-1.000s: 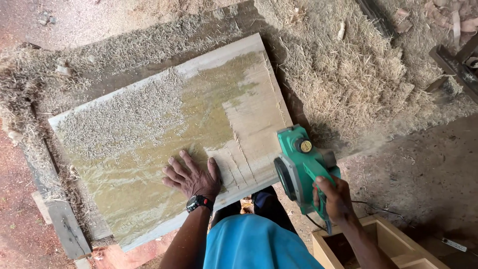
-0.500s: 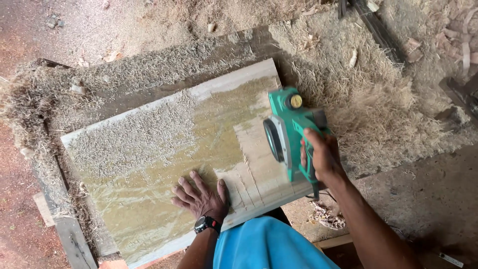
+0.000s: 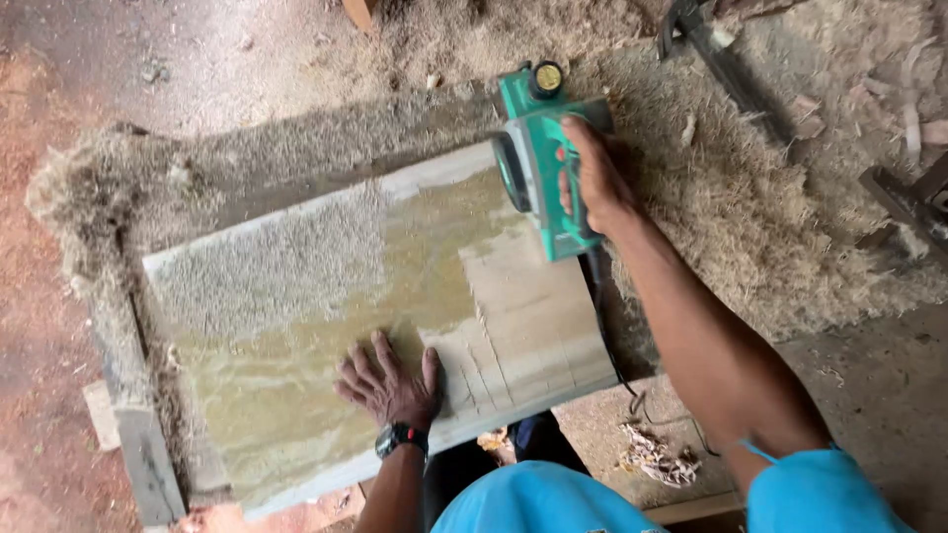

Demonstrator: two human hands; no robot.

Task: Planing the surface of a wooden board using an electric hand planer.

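Right hand (image 3: pixel 592 183) wraps the handle of a green electric planer (image 3: pixel 543 158) at the far edge of the wooden board (image 3: pixel 296 395). Left hand (image 3: pixel 390 380) lies flat on the board, fingers spread. Shavings (image 3: pixel 267 266) cover its left part.

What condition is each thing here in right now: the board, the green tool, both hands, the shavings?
Wooden board: lying flat, partly planed smooth at the right end, shavings on its left part.
Green electric planer: resting at the board's far right corner, gripped.
Right hand: closed around the planer's handle.
Left hand: open, pressed flat on the board.
Wood shavings: heaped loosely around the board.
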